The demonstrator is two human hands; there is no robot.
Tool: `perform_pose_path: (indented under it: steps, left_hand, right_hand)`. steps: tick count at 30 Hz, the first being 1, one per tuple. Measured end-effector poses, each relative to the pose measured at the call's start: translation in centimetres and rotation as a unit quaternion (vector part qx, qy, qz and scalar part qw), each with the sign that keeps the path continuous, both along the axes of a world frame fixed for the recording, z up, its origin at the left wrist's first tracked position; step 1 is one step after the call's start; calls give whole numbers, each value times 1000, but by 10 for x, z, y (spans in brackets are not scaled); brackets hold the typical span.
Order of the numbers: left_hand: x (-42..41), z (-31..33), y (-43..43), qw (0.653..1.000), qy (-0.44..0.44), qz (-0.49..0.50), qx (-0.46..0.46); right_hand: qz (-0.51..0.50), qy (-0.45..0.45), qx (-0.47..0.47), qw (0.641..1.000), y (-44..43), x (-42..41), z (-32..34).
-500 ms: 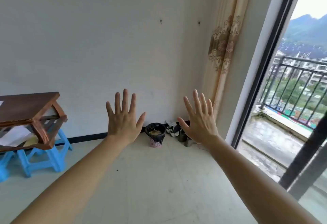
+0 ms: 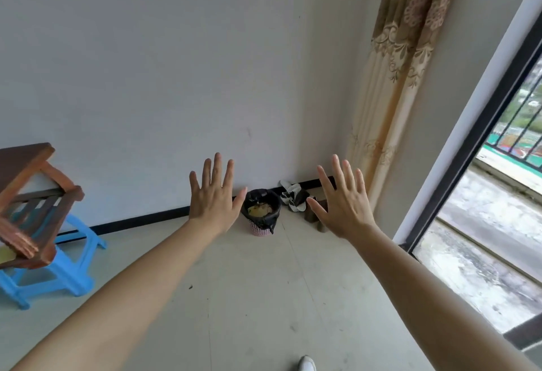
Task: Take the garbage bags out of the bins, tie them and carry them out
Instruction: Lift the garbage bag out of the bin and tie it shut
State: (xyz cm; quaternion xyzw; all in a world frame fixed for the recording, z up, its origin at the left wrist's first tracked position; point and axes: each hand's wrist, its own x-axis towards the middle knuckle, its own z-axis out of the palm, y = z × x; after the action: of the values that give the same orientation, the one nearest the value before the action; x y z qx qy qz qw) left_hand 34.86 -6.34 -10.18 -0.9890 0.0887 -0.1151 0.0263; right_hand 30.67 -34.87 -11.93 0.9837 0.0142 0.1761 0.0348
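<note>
A small pink mesh bin (image 2: 260, 229) stands on the floor against the far wall, lined with a black garbage bag (image 2: 264, 215) that holds yellowish scraps. My left hand (image 2: 214, 197) is stretched out in front of me, fingers spread and straight, holding nothing, just left of the bin in the view. My right hand (image 2: 343, 200) is held up the same way to the bin's right, fingers spread and empty. Both hands are well short of the bin.
Shoes and slippers (image 2: 293, 196) lie by the wall right of the bin, beside a beige patterned curtain (image 2: 393, 83). A wooden table (image 2: 32, 194) rests tilted on blue plastic stools (image 2: 58, 271) at left. An open balcony door (image 2: 457, 165) is on the right. A white shoe tip (image 2: 306, 363) shows below.
The view has tilted down and come a little closer to the bin. Both hands stay raised and spread, now framing the bin more closely.
</note>
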Motion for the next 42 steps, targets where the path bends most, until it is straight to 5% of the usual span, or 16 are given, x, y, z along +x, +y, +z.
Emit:
perform_pose_path:
  steps: [14,28,37,42]
  left_hand:
    - [300,-45,-54,993,98,47,-42]
    - [642,-174,-13,970,239,1,-44]
    - [751,-375,-32,905,327,123,-243]
    - [755,-546,-41,853,370,228,-291]
  right_hand:
    - [12,134,13,991,-61,355,-34]
    - [-68,240,58,967,-15,633,-169]
    - [-145,340,212,905,-5,716,-366]
    - [-205,416,329,823,3,732,-538]
